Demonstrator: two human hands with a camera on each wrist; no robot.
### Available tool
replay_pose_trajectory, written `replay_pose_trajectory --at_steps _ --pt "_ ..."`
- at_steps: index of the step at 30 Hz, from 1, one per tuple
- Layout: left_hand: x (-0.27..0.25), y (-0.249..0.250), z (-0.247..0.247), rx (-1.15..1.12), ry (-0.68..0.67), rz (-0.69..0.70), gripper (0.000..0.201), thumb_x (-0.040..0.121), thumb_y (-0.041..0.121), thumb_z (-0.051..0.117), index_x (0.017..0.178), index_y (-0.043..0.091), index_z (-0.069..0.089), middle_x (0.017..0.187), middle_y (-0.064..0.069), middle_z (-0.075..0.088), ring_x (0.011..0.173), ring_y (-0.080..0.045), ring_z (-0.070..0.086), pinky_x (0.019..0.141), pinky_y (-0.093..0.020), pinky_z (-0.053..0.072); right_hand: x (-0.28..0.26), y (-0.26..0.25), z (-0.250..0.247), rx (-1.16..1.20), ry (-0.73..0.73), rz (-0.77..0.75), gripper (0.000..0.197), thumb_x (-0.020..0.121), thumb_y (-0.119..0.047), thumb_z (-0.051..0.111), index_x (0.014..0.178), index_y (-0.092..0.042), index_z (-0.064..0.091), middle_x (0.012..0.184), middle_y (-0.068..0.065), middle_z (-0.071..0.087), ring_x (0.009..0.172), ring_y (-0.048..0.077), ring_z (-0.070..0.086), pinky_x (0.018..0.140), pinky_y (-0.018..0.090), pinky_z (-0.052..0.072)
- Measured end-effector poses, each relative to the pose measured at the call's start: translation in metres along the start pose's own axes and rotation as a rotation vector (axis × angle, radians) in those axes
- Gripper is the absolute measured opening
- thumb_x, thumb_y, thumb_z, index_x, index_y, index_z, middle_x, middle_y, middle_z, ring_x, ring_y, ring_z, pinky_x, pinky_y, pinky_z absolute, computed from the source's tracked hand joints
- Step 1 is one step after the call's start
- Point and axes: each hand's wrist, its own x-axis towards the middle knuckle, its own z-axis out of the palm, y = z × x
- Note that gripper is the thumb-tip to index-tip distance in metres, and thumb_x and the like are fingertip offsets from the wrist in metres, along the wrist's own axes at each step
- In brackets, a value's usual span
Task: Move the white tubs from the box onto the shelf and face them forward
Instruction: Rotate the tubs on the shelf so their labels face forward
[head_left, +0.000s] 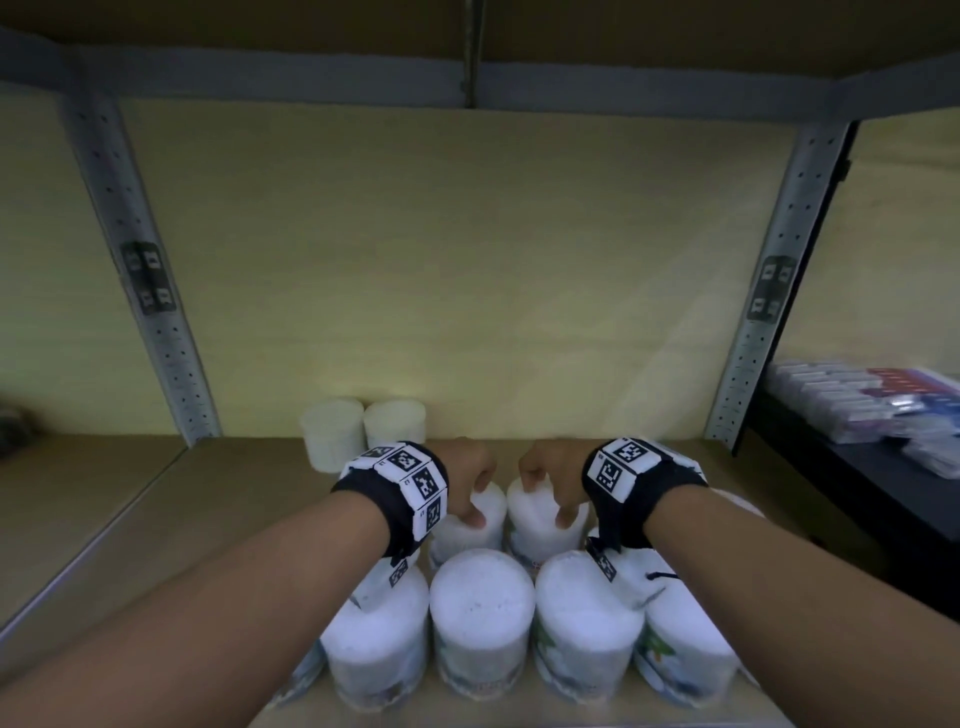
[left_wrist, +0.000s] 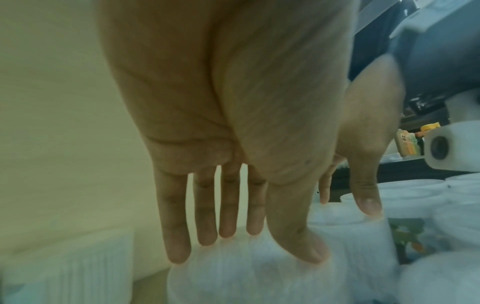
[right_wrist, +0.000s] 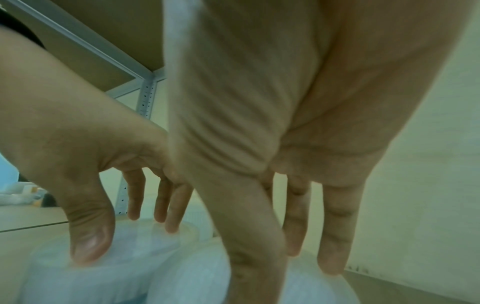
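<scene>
The left hand (head_left: 470, 480) sits on top of one tub (head_left: 480, 512), fingers pointing down over its far rim and thumb on the near edge of the lid, a claw-like hold from above; the right hand (head_left: 550, 475) holds its neighbour tub (head_left: 540, 514) the same way. In the wrist views the fingers look fairly straight, tips on the lids, so how firmly either hand clamps I cannot tell; both views are smeared. These two tubs stand touching, side by side on the shelf (head_left: 156, 519), just behind a front row (head_left: 530, 618) of four at 6 o'clock from the hands. Two more pale tubs (head_left: 363, 431) stand against the back wall at about 11 o'clock. My judgement: the step in hand is seating and turning this pair so the labels face out. Do it well by keeping the tubs flat on the board, twisting from the lid with light downward pressure, and not nudging the front row, which sits close enough to be bumped. Hidden matters: the held tubs' labels are covered by the row in front, so their facing is unknown; the box is not in view at all; the front row's lower edges are cut off by the frame; boxed goods (head_left: 872, 405) at 3 o'clock are too blurred to read.
</scene>
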Motion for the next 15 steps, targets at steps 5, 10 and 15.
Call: replay_pose_trajectory --at_steps 5,10,15 --pt "-0.010 0.013 0.003 0.023 0.006 -0.021 0.034 0.077 0.029 0.075 0.089 0.015 0.046 0.094 -0.003 0.050 0.083 -0.017 0.046 0.064 -0.024 0.035 -0.019 -0.003 0.002 0.029 -0.034 -0.020 0.059 0.073 -0.002 0.077 0.126 -0.010 0.052 0.133 0.009 0.052 0.119 0.031 0.054 0.094 0.040 0.049" --pt "-0.015 0.017 0.007 0.009 0.007 -0.064 0.033 0.080 0.027 0.073 0.097 0.012 0.050 0.114 -0.014 0.059 0.093 -0.022 0.052 0.075 -0.028 0.037 -0.028 -0.005 0.005 0.069 -0.054 -0.016 0.060 0.074 0.000 0.076 0.127 -0.009 0.050 0.133 0.013 0.053 0.120 0.033 0.055 0.095 0.041 0.049" --pt "-0.021 0.017 0.008 -0.008 0.022 -0.091 0.047 0.080 0.031 0.072 0.116 0.006 0.054 0.122 -0.012 0.058 0.108 -0.030 0.057 0.087 -0.035 0.047 -0.030 -0.005 0.009 0.104 -0.030 -0.003 0.059 0.076 0.001 0.074 0.129 -0.008 0.050 0.134 0.013 0.053 0.119 0.032 0.055 0.096 0.041 0.049"
